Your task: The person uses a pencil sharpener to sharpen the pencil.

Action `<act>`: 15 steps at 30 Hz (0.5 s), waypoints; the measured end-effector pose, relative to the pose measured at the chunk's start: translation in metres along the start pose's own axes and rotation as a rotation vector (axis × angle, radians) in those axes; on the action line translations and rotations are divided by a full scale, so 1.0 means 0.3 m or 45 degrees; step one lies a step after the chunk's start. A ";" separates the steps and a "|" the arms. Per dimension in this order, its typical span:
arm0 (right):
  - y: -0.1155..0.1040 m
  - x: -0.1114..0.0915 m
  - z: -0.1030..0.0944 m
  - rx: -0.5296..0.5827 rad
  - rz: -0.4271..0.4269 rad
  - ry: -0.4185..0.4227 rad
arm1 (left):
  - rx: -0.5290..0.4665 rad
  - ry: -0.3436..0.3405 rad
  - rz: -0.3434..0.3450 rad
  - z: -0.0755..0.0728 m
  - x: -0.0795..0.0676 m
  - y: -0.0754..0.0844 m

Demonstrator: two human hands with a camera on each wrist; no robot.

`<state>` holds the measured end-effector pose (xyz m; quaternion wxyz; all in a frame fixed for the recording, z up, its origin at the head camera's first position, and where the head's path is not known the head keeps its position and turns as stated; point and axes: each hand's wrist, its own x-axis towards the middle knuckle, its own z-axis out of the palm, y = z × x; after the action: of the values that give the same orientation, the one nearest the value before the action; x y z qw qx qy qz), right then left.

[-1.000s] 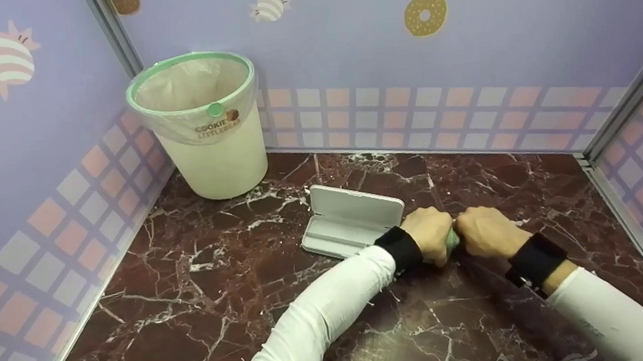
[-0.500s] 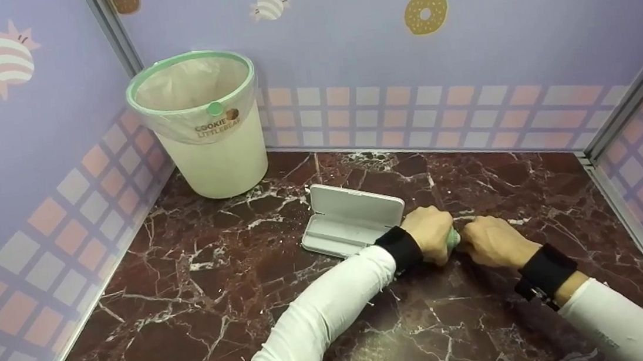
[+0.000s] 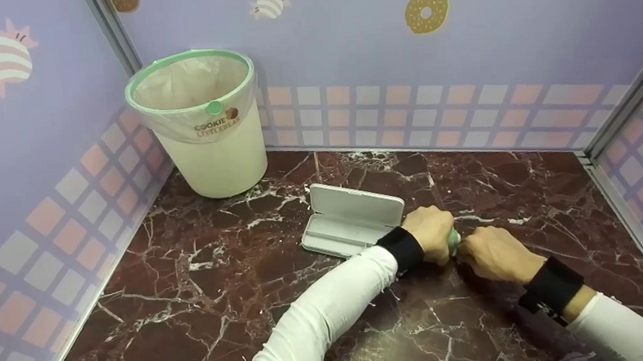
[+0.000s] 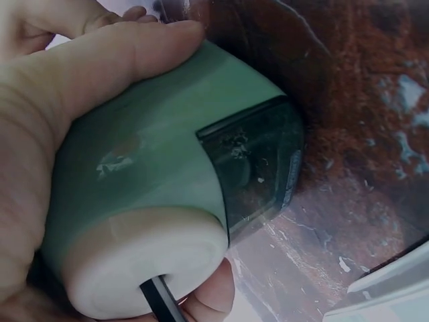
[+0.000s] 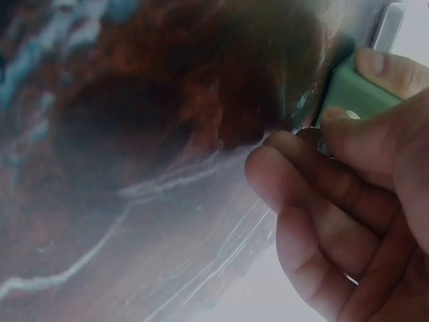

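My left hand [image 3: 430,234] grips a green pencil sharpener [image 4: 134,147] with the thumb along its top. The sharpener has a dark see-through shavings drawer [image 4: 258,168] and a cream round face [image 4: 120,251]. From the hole in that face sticks a dark pencil [image 4: 159,298]. At the sharpener's other end, my right hand [image 3: 496,252] pinches a small crank between thumb and curled fingers; the fingers hide most of it. In the right wrist view a bit of the green body shows beyond the thumb [image 5: 355,137]. Left of the hands lies an open white pencil case [image 3: 356,206].
A cream trash bin [image 3: 226,166] with a green rim and a plastic liner stands in the back left corner. Purple patterned walls [image 3: 337,37] enclose the dark red marbled tabletop [image 3: 195,334]. Small white specks lie scattered across it.
My right hand has shifted slightly down and toward me at the crank, its wrist moving right. The left hand keeps its hold on the pencil sharpener in the same place.
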<state>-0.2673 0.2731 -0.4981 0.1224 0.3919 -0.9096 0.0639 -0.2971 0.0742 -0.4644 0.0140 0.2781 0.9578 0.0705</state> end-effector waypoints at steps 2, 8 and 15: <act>-0.007 -0.004 -0.002 0.004 -0.004 0.003 | 0.004 0.006 0.005 0.000 0.001 -0.001; -0.024 -0.017 0.002 0.039 -0.024 0.015 | 0.026 0.003 0.018 0.001 0.002 -0.003; -0.021 -0.022 -0.033 0.063 -0.077 -0.014 | 0.018 0.001 0.022 -0.006 0.000 0.004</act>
<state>-0.2566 0.2754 -0.4903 0.1097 0.4223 -0.8962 0.0804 -0.2966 0.0748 -0.4625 0.0109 0.2864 0.9559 0.0640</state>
